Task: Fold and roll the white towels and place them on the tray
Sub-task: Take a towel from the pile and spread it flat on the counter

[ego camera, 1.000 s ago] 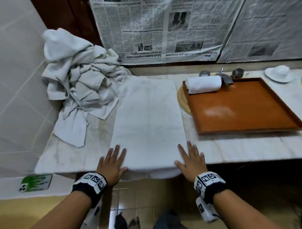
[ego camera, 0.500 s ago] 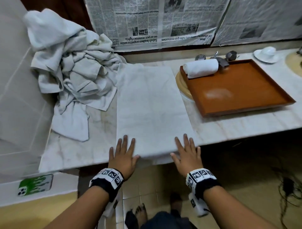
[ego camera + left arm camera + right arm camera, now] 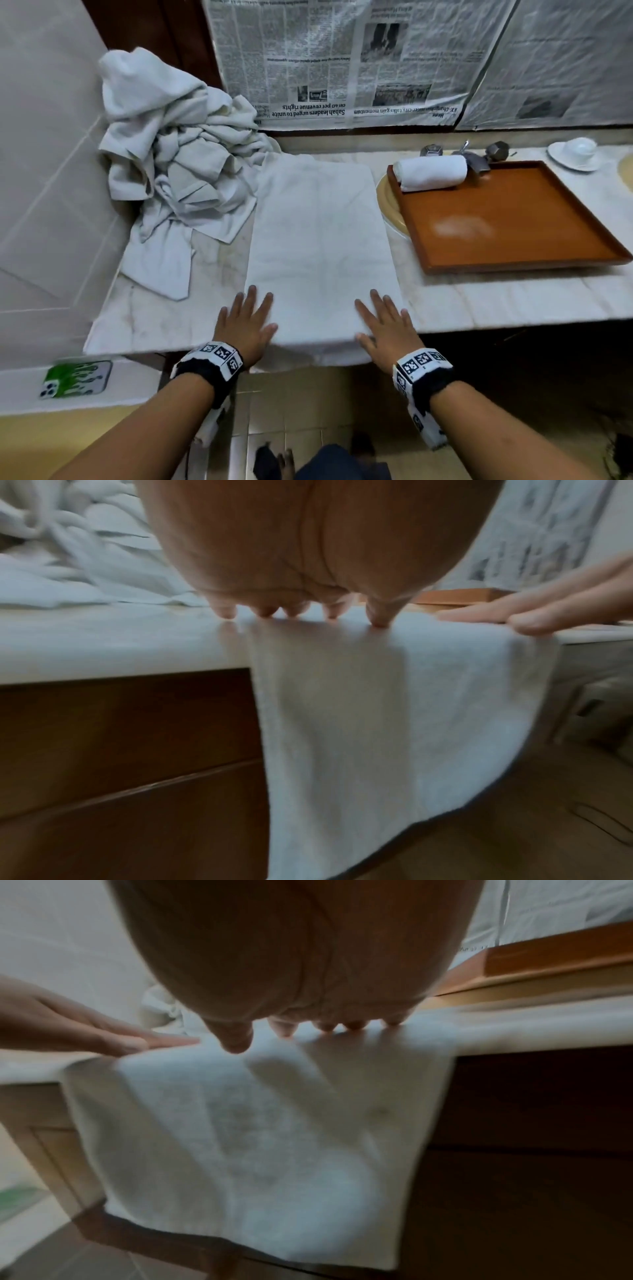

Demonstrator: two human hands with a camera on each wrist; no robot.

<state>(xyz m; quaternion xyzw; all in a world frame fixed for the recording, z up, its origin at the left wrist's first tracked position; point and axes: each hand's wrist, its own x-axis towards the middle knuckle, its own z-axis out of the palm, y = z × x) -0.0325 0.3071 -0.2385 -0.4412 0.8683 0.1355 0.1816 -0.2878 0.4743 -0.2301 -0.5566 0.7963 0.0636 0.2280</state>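
Observation:
A folded white towel (image 3: pixel 320 246) lies flat and lengthwise on the marble counter (image 3: pixel 513 305), and its near end (image 3: pixel 394 723) hangs over the front edge. My left hand (image 3: pixel 245 323) presses flat on the towel's near left corner, fingers straight. My right hand (image 3: pixel 385 325) presses flat on the near right corner in the same way. In the wrist views both palms, the left hand (image 3: pixel 298 561) and the right hand (image 3: pixel 301 961), rest on the towel (image 3: pixel 246 1137) at the counter's edge. One rolled white towel (image 3: pixel 431 173) lies at the far left of the orange-brown tray (image 3: pixel 513 253).
A heap of crumpled white towels (image 3: pixel 171 164) fills the counter's left corner against the tiled wall. A white cup and saucer (image 3: pixel 575 154) and tap fittings (image 3: pixel 474 156) stand behind the tray. A green-cased phone (image 3: pixel 75 378) lies on a low ledge at the left.
Both hands stay flat on the towel's near end; they have slid slightly forward onto it. The head view has shifted; the towel and tray have not moved.

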